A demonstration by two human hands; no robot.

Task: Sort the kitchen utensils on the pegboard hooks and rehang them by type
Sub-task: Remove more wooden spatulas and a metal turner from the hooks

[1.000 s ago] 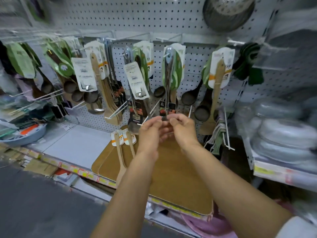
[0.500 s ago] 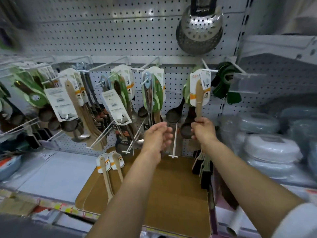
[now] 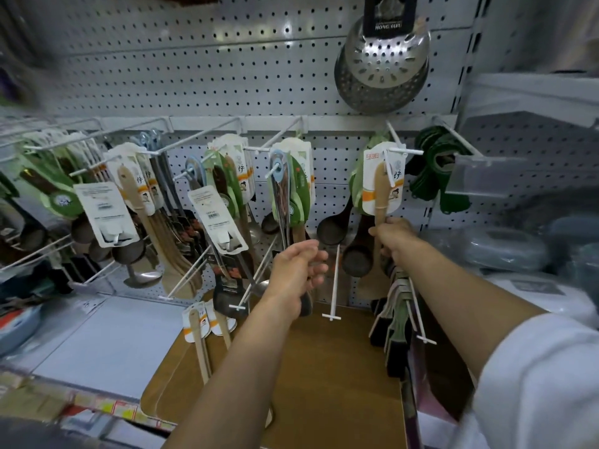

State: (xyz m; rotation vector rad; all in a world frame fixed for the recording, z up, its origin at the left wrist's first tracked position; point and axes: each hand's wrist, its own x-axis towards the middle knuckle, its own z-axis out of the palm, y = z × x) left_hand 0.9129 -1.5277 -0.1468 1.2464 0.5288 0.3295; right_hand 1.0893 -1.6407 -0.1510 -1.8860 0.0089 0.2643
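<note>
A wooden spatula [image 3: 380,189] on a white card hangs from a pegboard hook [image 3: 403,152] at the right. My right hand [image 3: 393,236] grips its handle just below the card. A long steel utensil [image 3: 281,202] hangs from the hook left of it, in front of green-carded ones. My left hand [image 3: 298,270] curls round its lower part, and a dark end shows below the hand. More carded wooden spatulas [image 3: 139,189] and steel ladles [image 3: 142,277] hang further left. Two carded wooden spatulas [image 3: 201,332] lie on the brown boards [image 3: 324,367].
A bare white hook [image 3: 334,286] juts out between my hands. Black ladles [image 3: 330,228] hang behind it. A steel colander [image 3: 382,66] hangs high on the pegboard [image 3: 194,59]. Green items [image 3: 434,170] hang far right, and lidded containers [image 3: 505,247] fill the right shelf.
My right hand left the steel utensil, moved right and took the wooden spatula's handle. My left hand stayed on the steel utensil. The view tilted upward.
</note>
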